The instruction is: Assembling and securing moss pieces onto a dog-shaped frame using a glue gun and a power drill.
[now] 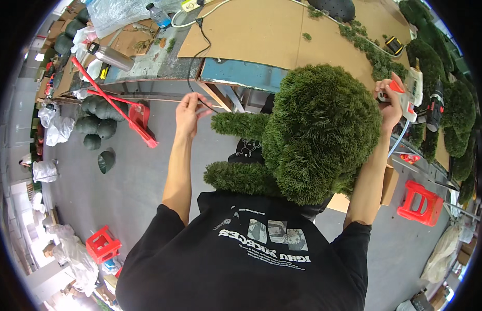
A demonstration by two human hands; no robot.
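A large green artificial-foliage piece (324,129), with a bushy round head and two stubby limbs, rests against my lap in front of my body. My right hand (390,106) is closed round a white glue gun (416,88) with an orange trigger, just right of the foliage. A pale blue glue stick (399,137) hangs from the gun's rear. Left of the foliage, my left hand (188,114) is raised with the fingers pinched at a thin black cord (202,49), which runs down from the table past the fingers toward the foliage.
Ahead stands a worktable covered with brown cardboard (251,36), with foliage scraps (375,57) and a tape measure (394,45). A steel bottle (111,56) lies at its left. A drill (435,106) is at right. Red stools (420,203) and dark green balls (98,122) are on the floor.
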